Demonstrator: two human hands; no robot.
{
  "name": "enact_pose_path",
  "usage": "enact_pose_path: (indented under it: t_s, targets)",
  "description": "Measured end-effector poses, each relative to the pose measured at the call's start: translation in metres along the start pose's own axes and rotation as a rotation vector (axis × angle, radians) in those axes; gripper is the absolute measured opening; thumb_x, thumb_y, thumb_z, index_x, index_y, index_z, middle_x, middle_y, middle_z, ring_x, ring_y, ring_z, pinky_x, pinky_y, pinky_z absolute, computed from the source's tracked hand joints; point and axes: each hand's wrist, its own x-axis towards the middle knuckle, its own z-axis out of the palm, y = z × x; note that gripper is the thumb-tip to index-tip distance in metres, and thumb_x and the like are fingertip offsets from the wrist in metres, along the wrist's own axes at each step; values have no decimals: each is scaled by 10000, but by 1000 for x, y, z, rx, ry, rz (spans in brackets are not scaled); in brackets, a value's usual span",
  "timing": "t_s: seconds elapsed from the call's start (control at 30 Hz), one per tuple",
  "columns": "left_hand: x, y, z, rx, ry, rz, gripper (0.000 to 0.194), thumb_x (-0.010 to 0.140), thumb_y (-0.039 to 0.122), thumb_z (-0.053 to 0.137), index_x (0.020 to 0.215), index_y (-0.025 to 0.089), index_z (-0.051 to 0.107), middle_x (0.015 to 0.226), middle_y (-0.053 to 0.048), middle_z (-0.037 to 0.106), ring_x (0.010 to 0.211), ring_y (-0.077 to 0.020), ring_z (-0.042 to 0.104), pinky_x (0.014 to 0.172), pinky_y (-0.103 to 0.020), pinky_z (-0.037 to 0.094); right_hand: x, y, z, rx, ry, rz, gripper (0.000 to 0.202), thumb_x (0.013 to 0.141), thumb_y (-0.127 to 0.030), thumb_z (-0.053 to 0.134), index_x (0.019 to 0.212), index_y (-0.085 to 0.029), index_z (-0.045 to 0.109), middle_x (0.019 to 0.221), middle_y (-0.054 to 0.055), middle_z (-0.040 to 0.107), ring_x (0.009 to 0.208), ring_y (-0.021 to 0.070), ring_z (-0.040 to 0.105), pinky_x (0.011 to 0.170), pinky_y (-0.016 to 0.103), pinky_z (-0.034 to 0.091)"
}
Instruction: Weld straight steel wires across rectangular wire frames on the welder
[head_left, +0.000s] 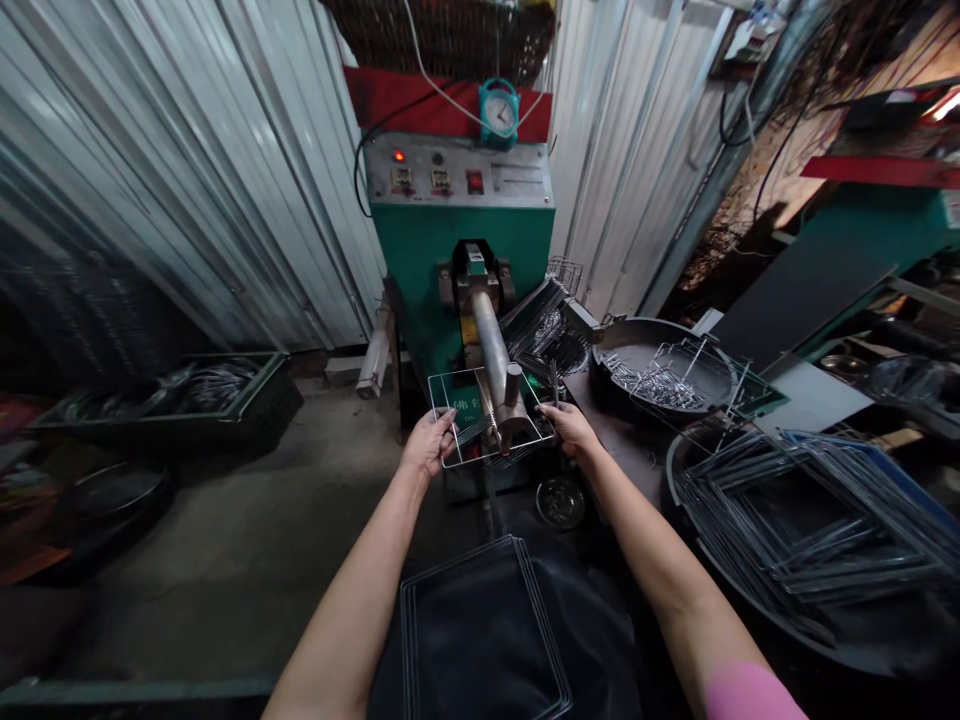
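Between my hands is a rectangular wire frame [466, 462] with thin cross wires, held at the end of the machine's metal arm [491, 340]. My left hand [431, 440] pinches its left side. On the opposite side, my right hand [571, 428] has its fingers closed around the frame's edge. The round arm reaches toward me from a green spot-welding machine [420, 270] and ends in a short upright stub. Several larger wire rectangles [409, 640] lie stacked on the dark cloth over my lap.
To the right, a round pan [600, 375] holds small metal pieces, and a larger basin [679, 490] holds many wire frames. A green crate [255, 400] with metal parts sits on the left. A teal clock [499, 108] hangs on the machine's top.
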Motion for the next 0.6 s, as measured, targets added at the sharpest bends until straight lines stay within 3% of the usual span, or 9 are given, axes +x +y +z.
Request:
enact_pose_path:
  t_s: [0.13, 0.33, 0.6]
  targets:
    - [-3, -1, 6, 19, -30, 16, 324, 596, 334, 677, 753, 158, 454, 469, 76, 486, 264, 3, 263, 270, -133, 166, -6, -1, -10, 5, 11, -7, 141, 608, -254, 639, 664, -134, 589, 477, -40, 510, 355, 56, 407, 335, 176, 294]
    - [1, -14, 30, 35, -54, -4, 351, 567, 366, 685, 719, 162, 445, 436, 94, 426, 280, -9, 298, 282, -137, 172, -13, -9, -35, 3, 66, 14, 123, 622, -229, 636, 671, -128, 586, 470, -31, 524, 364, 62, 428, 329, 169, 303]
    - [11, -23, 53, -24, -51, -38, 389, 531, 396, 696, 667, 176, 405, 401, 111, 390, 268, -5, 257, 302, -148, 161, -5, -10, -52, -25, 114, 47, 54, 665, -179, 576, 680, -127, 570, 456, -40, 505, 337, 56, 404, 300, 160, 273]
